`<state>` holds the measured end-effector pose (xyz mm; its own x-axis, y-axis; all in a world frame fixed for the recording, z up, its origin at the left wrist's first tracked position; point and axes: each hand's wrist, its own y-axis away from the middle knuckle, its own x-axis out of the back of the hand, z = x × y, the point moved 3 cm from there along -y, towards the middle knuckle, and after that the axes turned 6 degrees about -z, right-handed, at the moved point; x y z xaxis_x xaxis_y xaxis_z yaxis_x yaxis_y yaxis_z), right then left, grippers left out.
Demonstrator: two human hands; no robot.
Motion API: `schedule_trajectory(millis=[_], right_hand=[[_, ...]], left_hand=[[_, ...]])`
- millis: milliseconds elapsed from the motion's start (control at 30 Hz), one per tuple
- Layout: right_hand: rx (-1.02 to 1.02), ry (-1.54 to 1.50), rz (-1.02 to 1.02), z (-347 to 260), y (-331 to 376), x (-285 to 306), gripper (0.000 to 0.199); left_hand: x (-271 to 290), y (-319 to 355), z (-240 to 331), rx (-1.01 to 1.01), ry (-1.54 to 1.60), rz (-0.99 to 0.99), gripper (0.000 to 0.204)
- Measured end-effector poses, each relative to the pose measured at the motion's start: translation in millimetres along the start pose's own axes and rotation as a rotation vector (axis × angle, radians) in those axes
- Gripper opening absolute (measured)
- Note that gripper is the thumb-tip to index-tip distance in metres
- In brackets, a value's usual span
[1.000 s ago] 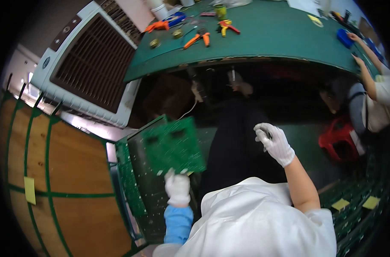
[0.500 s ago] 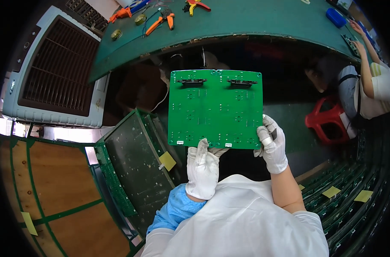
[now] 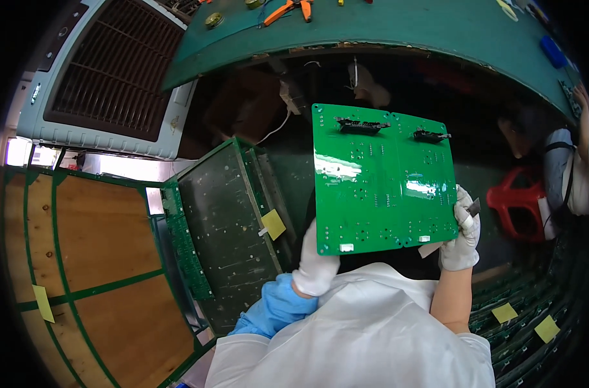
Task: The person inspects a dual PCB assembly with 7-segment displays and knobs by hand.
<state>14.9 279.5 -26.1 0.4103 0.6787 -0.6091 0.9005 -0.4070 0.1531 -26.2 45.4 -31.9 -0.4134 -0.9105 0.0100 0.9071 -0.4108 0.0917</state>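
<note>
Now both white-gloved hands are closed on the green circuit board (image 3: 385,181), the left hand (image 3: 317,262) at its seven o'clock corner and the right hand (image 3: 461,233) at four o'clock, so gripping only its edges seems wisest while inspecting it.

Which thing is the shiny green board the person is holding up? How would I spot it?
Find the long green workbench across the top, then look below its edge. In front of the white coat, the left hand and right hand hold the bright green circuit board. Unlike the dark, dull boards stacked beside it, it is glossy, with two black connectors.
</note>
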Motion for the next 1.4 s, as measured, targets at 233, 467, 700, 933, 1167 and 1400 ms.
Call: schedule_trajectory(millis=[233, 467, 700, 933, 1167, 1400], right_hand=[[-0.08, 0.073, -0.002, 0, -2, 4, 0.04], [-0.169, 0.148, 0.006, -4, 4, 17, 0.039], [-0.108, 0.159, 0.06, 0, 6, 19, 0.04], [-0.147, 0.218, 0.064, -5, 11, 20, 0.038], [-0.128, 0.238, 0.157, -11, 12, 8, 0.038], [-0.145, 0.262, 0.126, -18, 14, -1, 0.039]], left_hand=[[-12, -25, 54, 0.329, 1.002, -0.046, 0.042], [-18, -14, 41, 0.555, 1.113, -0.03, 0.054], [-25, -13, 47, 0.528, 1.085, 0.033, 0.06], [-24, -14, 47, 0.51, 1.153, 0.016, 0.06], [-26, -21, 50, 0.449, 1.125, -0.012, 0.058], [-24, -20, 44, 0.451, 1.229, 0.066, 0.049]])
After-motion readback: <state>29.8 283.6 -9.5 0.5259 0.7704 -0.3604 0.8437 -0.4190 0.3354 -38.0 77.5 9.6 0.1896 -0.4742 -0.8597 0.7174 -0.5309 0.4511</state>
